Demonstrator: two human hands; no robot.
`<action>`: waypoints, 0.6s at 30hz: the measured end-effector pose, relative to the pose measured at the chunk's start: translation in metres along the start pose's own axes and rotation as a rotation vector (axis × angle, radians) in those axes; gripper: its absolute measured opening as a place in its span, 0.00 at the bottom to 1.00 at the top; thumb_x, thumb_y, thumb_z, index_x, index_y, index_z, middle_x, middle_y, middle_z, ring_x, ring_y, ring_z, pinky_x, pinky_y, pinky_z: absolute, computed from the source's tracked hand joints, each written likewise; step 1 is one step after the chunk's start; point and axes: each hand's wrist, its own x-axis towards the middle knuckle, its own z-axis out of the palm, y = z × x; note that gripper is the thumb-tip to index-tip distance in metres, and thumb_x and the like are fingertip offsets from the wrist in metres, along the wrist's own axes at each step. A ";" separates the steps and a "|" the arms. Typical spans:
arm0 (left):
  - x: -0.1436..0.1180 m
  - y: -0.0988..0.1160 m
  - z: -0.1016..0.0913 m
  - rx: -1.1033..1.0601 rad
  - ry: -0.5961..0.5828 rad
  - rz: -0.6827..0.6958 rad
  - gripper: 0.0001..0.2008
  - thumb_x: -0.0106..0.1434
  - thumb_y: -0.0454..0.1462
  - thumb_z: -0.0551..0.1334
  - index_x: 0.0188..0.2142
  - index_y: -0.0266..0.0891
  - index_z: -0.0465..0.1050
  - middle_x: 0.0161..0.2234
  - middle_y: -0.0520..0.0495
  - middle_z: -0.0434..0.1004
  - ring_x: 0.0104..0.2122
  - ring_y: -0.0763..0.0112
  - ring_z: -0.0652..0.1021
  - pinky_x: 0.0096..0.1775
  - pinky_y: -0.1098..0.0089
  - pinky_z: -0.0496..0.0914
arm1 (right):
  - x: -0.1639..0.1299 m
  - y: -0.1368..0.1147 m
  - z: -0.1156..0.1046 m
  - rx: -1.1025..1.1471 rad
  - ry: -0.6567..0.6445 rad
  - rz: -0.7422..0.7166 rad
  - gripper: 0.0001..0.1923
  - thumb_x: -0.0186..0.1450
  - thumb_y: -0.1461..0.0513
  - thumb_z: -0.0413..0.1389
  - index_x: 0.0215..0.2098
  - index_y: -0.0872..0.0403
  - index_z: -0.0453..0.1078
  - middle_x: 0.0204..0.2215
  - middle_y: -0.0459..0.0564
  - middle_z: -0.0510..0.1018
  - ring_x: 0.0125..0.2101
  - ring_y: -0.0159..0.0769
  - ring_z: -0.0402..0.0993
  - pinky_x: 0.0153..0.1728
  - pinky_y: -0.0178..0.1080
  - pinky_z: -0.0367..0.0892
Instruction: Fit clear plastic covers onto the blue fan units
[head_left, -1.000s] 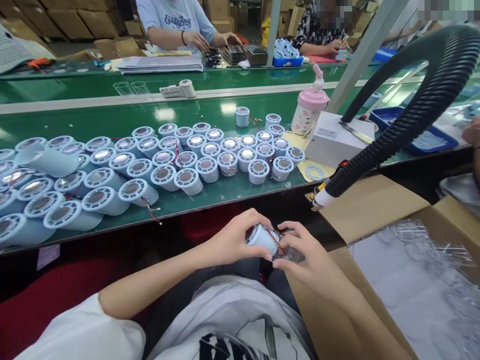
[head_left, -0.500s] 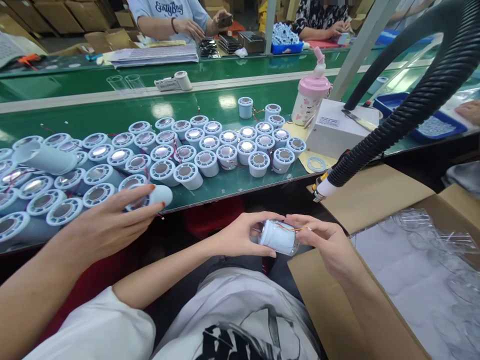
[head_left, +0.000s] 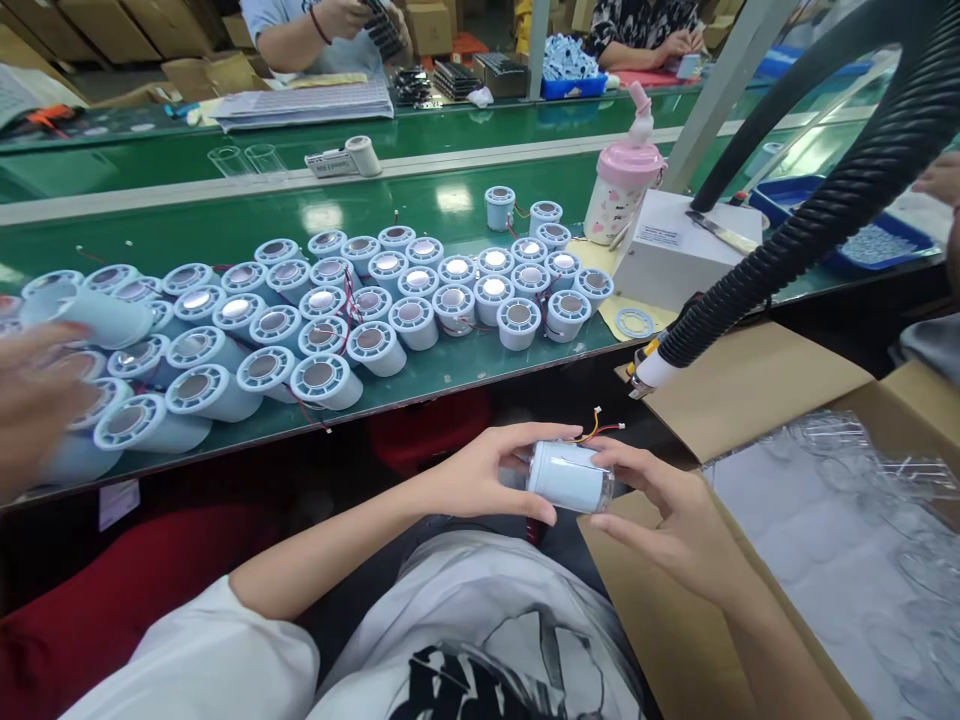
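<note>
Over my lap, both hands hold a light-blue cylinder [head_left: 564, 478] lying on its side, with clear plastic around it. My left hand [head_left: 491, 475] is closed around its left end, thumb below and fingers above. At the other end, my right hand [head_left: 667, 505] has its fingertips on the top and its thumb at the lower edge. Thin red and yellow wires [head_left: 598, 428] with small white connectors stick up behind the cylinder. On the green bench stand several similar light-blue cylinders [head_left: 454, 308] with round metallic discs in their tops.
An open carton [head_left: 757, 400] with clear plastic cups [head_left: 907, 555] is at right. Above it hangs a black flexible hose [head_left: 720, 310]. A pink-lidded bottle [head_left: 624, 190] stands by a white box [head_left: 675, 245]. A co-worker's blurred hand [head_left: 37, 400] is at far left; others work across the bench.
My right fingers have shifted from the wires onto the cylinder, and the wires now stand up behind it. The neighbouring co-worker's hand has let go of a bench cylinder and moved left.
</note>
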 end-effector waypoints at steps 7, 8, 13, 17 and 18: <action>-0.002 0.001 -0.001 0.081 -0.037 0.124 0.38 0.51 0.36 0.73 0.60 0.47 0.64 0.59 0.40 0.66 0.57 0.58 0.70 0.54 0.63 0.69 | -0.002 -0.004 0.000 0.163 -0.028 0.142 0.22 0.61 0.63 0.63 0.52 0.43 0.66 0.53 0.45 0.72 0.53 0.41 0.69 0.51 0.41 0.69; -0.002 0.001 -0.002 0.086 -0.040 0.133 0.38 0.51 0.36 0.73 0.60 0.46 0.64 0.59 0.40 0.66 0.58 0.58 0.70 0.54 0.64 0.69 | -0.002 -0.005 0.000 0.191 -0.036 0.154 0.22 0.61 0.63 0.62 0.52 0.43 0.66 0.52 0.45 0.72 0.53 0.40 0.69 0.50 0.40 0.69; -0.002 0.003 -0.002 0.089 -0.047 0.147 0.36 0.52 0.35 0.72 0.60 0.47 0.64 0.59 0.41 0.67 0.58 0.60 0.70 0.53 0.66 0.70 | 0.000 -0.008 0.000 0.352 -0.074 0.241 0.18 0.63 0.59 0.61 0.50 0.45 0.66 0.50 0.48 0.72 0.47 0.39 0.73 0.46 0.39 0.71; -0.003 0.003 -0.002 0.104 -0.055 0.137 0.36 0.52 0.34 0.72 0.60 0.46 0.65 0.59 0.41 0.66 0.58 0.60 0.70 0.54 0.66 0.69 | 0.002 -0.006 0.000 0.442 -0.082 0.309 0.18 0.63 0.56 0.61 0.49 0.47 0.66 0.46 0.48 0.75 0.43 0.35 0.73 0.43 0.35 0.71; -0.003 0.003 -0.002 0.108 -0.054 0.133 0.36 0.52 0.34 0.72 0.60 0.46 0.65 0.59 0.41 0.66 0.58 0.60 0.70 0.54 0.65 0.69 | 0.003 -0.005 0.000 0.462 -0.082 0.326 0.17 0.63 0.55 0.61 0.49 0.47 0.66 0.44 0.47 0.76 0.42 0.35 0.73 0.41 0.34 0.71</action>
